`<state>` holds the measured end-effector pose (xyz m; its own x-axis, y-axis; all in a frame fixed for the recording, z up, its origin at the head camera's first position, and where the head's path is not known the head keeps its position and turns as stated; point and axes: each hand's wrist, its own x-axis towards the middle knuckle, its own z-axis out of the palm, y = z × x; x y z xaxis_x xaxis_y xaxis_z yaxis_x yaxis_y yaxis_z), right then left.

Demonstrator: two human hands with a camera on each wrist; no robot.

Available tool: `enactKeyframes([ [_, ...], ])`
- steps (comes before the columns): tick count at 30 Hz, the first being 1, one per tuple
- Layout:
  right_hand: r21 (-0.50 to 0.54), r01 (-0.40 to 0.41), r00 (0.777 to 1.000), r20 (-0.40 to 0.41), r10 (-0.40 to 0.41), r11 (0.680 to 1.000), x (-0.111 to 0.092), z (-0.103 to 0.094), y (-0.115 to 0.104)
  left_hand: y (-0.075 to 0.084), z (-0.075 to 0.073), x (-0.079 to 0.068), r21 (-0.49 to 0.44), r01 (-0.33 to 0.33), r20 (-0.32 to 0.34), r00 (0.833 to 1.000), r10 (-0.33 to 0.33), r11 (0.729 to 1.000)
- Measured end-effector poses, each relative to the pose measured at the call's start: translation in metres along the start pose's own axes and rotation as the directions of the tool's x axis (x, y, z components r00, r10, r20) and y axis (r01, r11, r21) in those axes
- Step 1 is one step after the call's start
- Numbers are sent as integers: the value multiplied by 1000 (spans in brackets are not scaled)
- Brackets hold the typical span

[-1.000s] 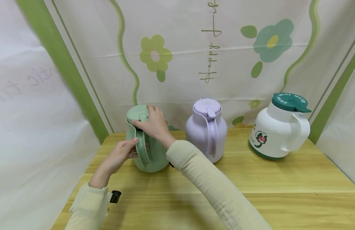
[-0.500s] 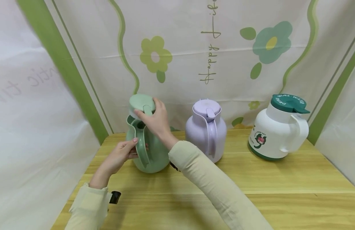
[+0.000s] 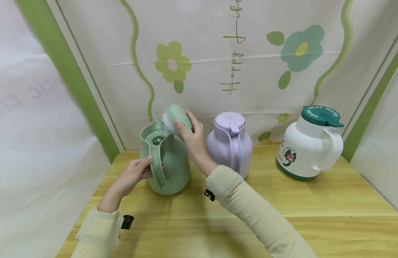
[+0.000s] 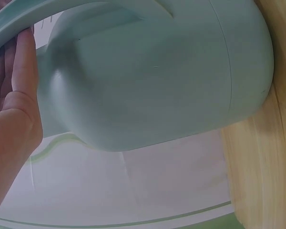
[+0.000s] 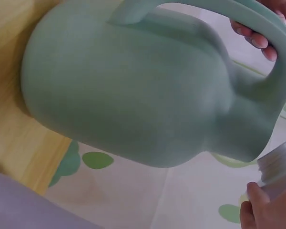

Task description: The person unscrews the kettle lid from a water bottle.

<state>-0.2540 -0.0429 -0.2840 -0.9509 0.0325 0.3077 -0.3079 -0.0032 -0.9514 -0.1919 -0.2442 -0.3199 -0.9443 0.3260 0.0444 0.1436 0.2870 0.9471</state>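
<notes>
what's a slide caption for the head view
Left hand gripping the handle of a green jug, right hand holding its detached lid, lilac jug and white jug at right.

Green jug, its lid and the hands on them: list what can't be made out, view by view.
Head: contents of the green jug; the opening shows too small to tell.
Head: parts of the left hand, hidden by the handle.
Left wrist: the jug's mouth, behind the hand.
Right wrist: top of the lid, cut off by the right edge.
</notes>
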Motion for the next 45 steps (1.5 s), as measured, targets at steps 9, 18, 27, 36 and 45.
enactKeyframes([
  [9, 18, -28, 999, 31, 28, 999, -5, -10, 6, 1, -1, 0, 17, -6, -1, 1000, 6, 1000],
  [18, -28, -77, 995, 57, 79, 997, -4, -13, 9, 1, 0, 0, 0, -12, 3, 1000, 12, 1000],
  [27, 7, -97, 993, 64, 96, 995, -11, -19, 18, 2, -1, -2, 25, 7, -2, 1000, -7, 1000],
  [36, -23, -140, 985, 98, 142, 990, -13, -22, 26, 2, -1, -2, 1, 0, -3, 1000, 0, 1000],
  [45, -113, -213, 972, 75, 223, 970, -12, -22, 31, 3, 0, -1, -44, 26, -12, 1000, -27, 999],
])
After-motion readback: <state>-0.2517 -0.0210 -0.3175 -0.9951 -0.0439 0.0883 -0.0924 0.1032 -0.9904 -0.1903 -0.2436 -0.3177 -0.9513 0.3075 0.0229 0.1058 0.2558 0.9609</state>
